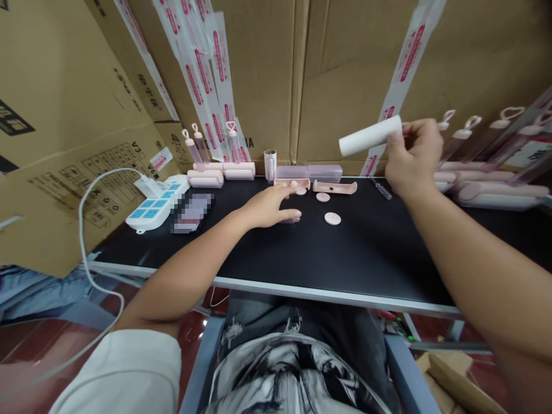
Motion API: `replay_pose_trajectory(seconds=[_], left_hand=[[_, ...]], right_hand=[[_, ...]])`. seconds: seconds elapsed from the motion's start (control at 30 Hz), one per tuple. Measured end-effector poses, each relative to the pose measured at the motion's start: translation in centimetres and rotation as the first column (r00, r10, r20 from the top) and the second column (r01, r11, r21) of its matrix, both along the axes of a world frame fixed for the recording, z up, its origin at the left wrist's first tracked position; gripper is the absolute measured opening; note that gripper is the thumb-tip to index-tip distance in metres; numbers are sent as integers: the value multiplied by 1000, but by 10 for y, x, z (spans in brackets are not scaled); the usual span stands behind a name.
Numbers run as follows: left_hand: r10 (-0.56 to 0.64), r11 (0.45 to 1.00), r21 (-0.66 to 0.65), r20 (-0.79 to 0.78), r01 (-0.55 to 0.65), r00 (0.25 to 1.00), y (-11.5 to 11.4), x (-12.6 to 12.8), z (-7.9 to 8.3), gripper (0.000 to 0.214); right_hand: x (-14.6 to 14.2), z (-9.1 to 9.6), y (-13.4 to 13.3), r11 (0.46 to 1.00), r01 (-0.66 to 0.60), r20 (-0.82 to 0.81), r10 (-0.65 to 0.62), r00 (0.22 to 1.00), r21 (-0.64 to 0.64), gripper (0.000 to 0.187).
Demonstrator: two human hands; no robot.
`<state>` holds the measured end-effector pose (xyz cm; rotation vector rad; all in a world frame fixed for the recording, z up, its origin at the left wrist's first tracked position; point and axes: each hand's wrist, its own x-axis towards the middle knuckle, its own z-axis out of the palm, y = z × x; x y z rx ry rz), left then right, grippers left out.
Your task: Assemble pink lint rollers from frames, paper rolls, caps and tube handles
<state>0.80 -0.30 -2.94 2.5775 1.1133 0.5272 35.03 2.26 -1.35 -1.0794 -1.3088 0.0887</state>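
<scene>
A white cylindrical roll [366, 137], slightly tilted, is raised above the table in my right hand [416, 152], whose fingers close on its right end. Low over the table my left hand [269, 207] reaches forward, thumb and fingers apart. Its fingertips are by a pink disc [301, 191] and a pink trough-shaped part [304, 182]; whether they touch is unclear. A small see-through piece [291, 220] shows partly beneath the thumb. To the right are another pink trough-shaped part [334, 188] and two more pink discs, one farther back [323, 197] and one nearer [332, 218].
Purple translucent covers [308, 172] and an upright cylinder [270, 165] stand along the cardboard wall [345, 75]. Pink rollers with looped handles sit at left [206, 177] and right [502, 195]. A screwdriver [381, 188], power strip [157, 204] and phone [192, 213] lie on the black table [267, 259].
</scene>
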Motion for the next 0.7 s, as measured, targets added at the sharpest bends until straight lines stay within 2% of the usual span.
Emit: replay_pose_trajectory(seconds=[0.03, 0.07, 0.1, 0.17, 0.23, 0.27, 0.3, 0.33, 0.4, 0.43, 0.47, 0.5, 0.57, 0.63, 0.7], left_hand=[[3, 1000, 26, 90, -5, 996, 2, 1, -1, 70], [-5, 999, 52, 182, -5, 983, 3, 1, -3, 75], [-26, 997, 78, 273, 5, 962, 5, 2, -4, 80], [-117, 988, 139, 423, 64, 899, 6, 5, -5, 87], [-222, 971, 194, 503, 141, 836, 3, 7, -4, 79], [-254, 964, 209, 526, 166, 811, 1, 8, -3, 72], [-267, 961, 211, 548, 177, 793, -1, 8, -2, 65], [-263, 963, 206, 571, 174, 778, -4, 8, -1, 61], [-228, 972, 192, 608, 137, 761, -6, 8, 2, 59], [-209, 975, 192, 609, 114, 765, -7, 8, 3, 59], [-190, 977, 195, 599, 89, 778, -6, 7, 4, 59], [-172, 977, 202, 578, 65, 798, -5, 6, 5, 57], [-132, 974, 225, 520, 14, 844, -3, 5, 7, 51], [-97, 969, 247, 459, -22, 883, -2, 3, 7, 46], [-76, 967, 254, 397, -30, 915, -2, 3, 8, 43]], right_hand=[[-16, 2, -7, 990, -139, -122, 134, 983, -34, 35], [-34, 2, -15, 951, -295, -246, 265, 932, -96, 40], [-52, -1, -24, 878, -448, -365, 367, 856, -167, 46], [-85, -8, -39, 672, -674, -493, 494, 716, -307, 56], [-107, -16, -51, 497, -759, -506, 566, 650, -420, 59], [-112, -20, -54, 453, -764, -485, 593, 643, -459, 60], [-112, -22, -54, 462, -736, -422, 612, 668, -495, 59], [-109, -24, -52, 525, -671, -309, 617, 724, -524, 57], [-95, -27, -42, 736, -418, 57, 524, 850, -533, 46], [-86, -29, -35, 828, -250, 268, 424, 865, -502, 37], [-78, -31, -28, 874, -97, 437, 331, 837, -476, 27], [-70, -34, -21, 883, 30, 549, 264, 793, -468, 20], [-62, -39, -11, 853, 206, 671, 206, 712, -480, 19], [-63, -43, -5, 814, 301, 724, 196, 662, -496, 27], [-69, -46, -4, 796, 345, 751, 196, 631, -498, 33]])
